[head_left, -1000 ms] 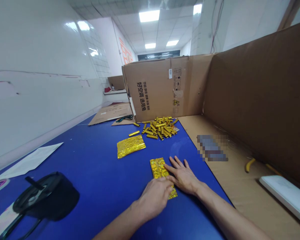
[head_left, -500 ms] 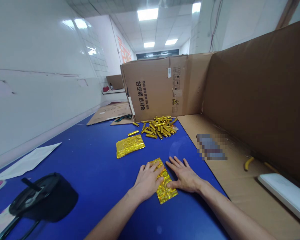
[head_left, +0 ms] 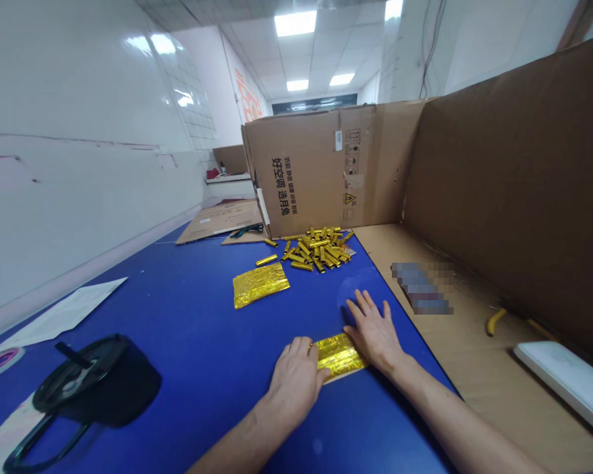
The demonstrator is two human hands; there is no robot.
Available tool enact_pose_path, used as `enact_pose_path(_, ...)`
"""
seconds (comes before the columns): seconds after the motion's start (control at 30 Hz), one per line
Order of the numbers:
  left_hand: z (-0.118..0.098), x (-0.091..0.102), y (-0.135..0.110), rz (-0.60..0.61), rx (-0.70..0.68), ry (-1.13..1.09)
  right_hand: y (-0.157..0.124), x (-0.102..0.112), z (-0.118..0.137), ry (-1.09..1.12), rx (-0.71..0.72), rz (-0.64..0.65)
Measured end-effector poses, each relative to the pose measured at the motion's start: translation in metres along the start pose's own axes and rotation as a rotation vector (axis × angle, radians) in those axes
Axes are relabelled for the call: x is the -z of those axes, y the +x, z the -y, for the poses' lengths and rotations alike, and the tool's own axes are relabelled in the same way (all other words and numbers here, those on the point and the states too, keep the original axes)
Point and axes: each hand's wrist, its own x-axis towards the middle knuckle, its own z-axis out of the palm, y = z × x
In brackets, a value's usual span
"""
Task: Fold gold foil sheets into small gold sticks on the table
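A shiny gold foil sheet [head_left: 340,356] lies crosswise on the blue tabletop in front of me. My left hand [head_left: 296,370] is closed on its left end, fingers curled over the far corner and thumb at the near edge. Over the right end rests my right hand [head_left: 378,337], open with fingers spread; its thumb side covers that end of the foil. Farther off, a second gold foil piece [head_left: 261,285] lies flat. Behind it is a heap of small rolled gold foil tubes [head_left: 321,249], with a single gold tube [head_left: 266,260] to the left of the heap.
A tall cardboard wall [head_left: 321,178] stands behind the heap, and another cardboard side [head_left: 514,197] runs along the right. A black lidded container [head_left: 103,382], a tape roll [head_left: 0,365] and white paper [head_left: 62,313] are at left. A white device [head_left: 568,385] lies right.
The foil sheet has turned from lengthwise to crosswise. My left hand has closed on its left end, and my right hand has shifted right and slightly away.
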Motion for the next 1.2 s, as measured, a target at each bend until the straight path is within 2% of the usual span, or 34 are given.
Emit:
enact_pose_path(0.1, 0.002, -0.01, 0.004, -0.008, 0.028, -0.023, -0.011, 0.006, 0.02, 0.062, 0.196, 0.076)
enact_pose_path(0.17, 0.007, -0.016, 0.01, -0.002, 0.03, -0.01, -0.018, 0.007, 0.032, 0.189, 0.372, 0.231)
enact_pose_path(0.2, 0.01, -0.018, 0.013, 0.01, 0.027, -0.007, -0.02, 0.007, 0.037, 0.231, 0.394, 0.284)
enact_pose_path(0.33, 0.023, -0.021, 0.022, 0.036, 0.043, -0.013, -0.022, 0.004, 0.038, 0.231, 0.372, 0.401)
enact_pose_path(0.53, 0.029, -0.016, 0.014, 0.099, -0.007, -0.046, -0.017, -0.001, 0.026, 0.132, 0.258, 0.381)
enact_pose_path(0.7, 0.039, -0.011, -0.004, 0.197, -0.009, -0.034, -0.017, -0.001, 0.025, 0.097, 0.263, 0.368)
enact_pose_path(0.83, 0.045, 0.001, -0.013, 0.228, 0.023, -0.016, -0.018, 0.001, 0.026, 0.093, 0.264, 0.378)
enact_pose_path(0.93, 0.033, 0.01, -0.007, 0.166, 0.075, -0.011, -0.017, 0.001, 0.027, 0.083, 0.267, 0.377)
enact_pose_path(1.03, 0.008, 0.011, 0.007, 0.09, -0.035, -0.09, -0.016, 0.002, 0.029, 0.064, 0.274, 0.394)
enact_pose_path(1.13, -0.01, 0.003, 0.019, 0.153, -0.118, -0.195, -0.016, 0.003, 0.029, 0.058, 0.297, 0.437)
enact_pose_path(1.2, -0.013, -0.002, 0.023, 0.192, -0.138, -0.233, -0.016, 0.003, 0.028, 0.062, 0.307, 0.446)
